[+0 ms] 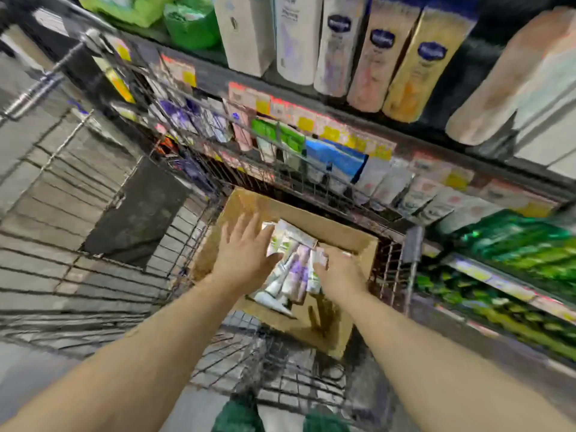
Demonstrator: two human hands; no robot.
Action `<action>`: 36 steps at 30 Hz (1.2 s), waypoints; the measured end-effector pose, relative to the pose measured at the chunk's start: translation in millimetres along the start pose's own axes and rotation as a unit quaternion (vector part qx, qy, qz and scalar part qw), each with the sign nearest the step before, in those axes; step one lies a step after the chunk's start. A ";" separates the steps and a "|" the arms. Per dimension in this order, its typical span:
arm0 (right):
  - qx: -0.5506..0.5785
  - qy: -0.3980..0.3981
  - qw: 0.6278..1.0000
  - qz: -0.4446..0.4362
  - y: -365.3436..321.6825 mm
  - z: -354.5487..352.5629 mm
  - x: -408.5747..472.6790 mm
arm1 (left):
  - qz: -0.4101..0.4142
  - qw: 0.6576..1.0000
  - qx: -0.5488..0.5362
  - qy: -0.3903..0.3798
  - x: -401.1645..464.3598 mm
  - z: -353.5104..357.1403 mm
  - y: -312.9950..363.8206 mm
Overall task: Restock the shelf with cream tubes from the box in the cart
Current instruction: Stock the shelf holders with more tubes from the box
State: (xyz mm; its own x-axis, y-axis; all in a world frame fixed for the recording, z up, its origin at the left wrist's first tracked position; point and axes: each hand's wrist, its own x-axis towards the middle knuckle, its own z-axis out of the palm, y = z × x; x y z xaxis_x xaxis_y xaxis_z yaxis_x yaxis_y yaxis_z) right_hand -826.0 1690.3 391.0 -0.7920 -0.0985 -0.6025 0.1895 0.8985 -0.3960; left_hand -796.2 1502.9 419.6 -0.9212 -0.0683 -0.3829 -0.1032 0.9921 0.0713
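Observation:
An open cardboard box stands in the wire cart, close against the shelf. Inside it lies a loose pile of cream tubes, white with purple or green print. My left hand hovers over the left side of the pile, fingers spread, touching the upper tubes. At the pile's right edge my right hand is curled around a tube. The shelf behind the cart carries rows of upright tubes behind a wire rail. The picture is blurred by motion.
A higher shelf holds tall lotion bottles and green packs. Green products fill lower shelves at the right. A dark flat sheet lies on the cart's floor left of the box. The cart's handle is far left.

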 end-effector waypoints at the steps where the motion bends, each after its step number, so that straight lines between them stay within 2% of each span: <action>1: 0.009 -0.009 1.000 0.021 2.1 14.6 7.9 | 0.006 1.000 0.001 -0.008 7.6 11.5 -7.2; 7: 0.059 -0.020 0.993 0.101 8.4 105.4 50.3 | 0.063 0.995 0.041 -0.063 51.6 72.2 -54.4; 14: 0.079 0.019 0.982 0.171 -1.5 159.8 75.6 | 0.087 0.993 0.019 -0.075 82.7 110.2 -87.4; 17: 0.130 0.020 0.974 0.186 -3.0 159.8 79.4 | 0.085 0.993 0.016 -0.085 83.9 119.9 -87.5; 23: 0.165 -0.037 0.966 0.196 13.9 127.8 48.0 | 0.107 0.988 -0.039 -0.105 75.5 115.3 -62.0; 27: 0.219 -0.011 0.966 0.138 15.1 114.0 18.4 | 0.108 0.982 -0.055 -0.144 77.4 97.9 -40.5; 29: 0.270 -0.005 0.958 0.102 8.8 110.9 10.6 | 0.105 0.964 -0.148 -0.195 79.6 91.0 -37.4; 31: 0.285 -0.011 0.957 0.062 3.9 114.2 7.9 | 0.069 0.898 -0.351 -0.258 76.1 85.7 -39.8; 32: 0.286 -0.026 0.957 0.048 2.9 117.4 7.8 | 0.053 0.867 -0.417 -0.269 73.4 84.5 -42.2; 34: 0.295 -0.076 0.951 0.044 6.0 126.5 11.0 | 0.035 0.853 -0.452 -0.260 70.0 82.5 -50.8; 36: 0.265 -0.082 0.957 0.084 15.5 136.2 18.1 | 0.009 0.853 -0.471 -0.224 71.5 85.3 -63.9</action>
State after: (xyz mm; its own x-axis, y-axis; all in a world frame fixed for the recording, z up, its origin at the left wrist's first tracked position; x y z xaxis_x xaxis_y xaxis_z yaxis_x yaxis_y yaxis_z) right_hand -758.3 1644.1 279.5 -0.6313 -0.0757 -0.7718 0.6088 0.5682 -0.5537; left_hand -823.5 1443.5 309.1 -0.7116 0.2031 -0.6726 -0.5400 0.4544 0.7085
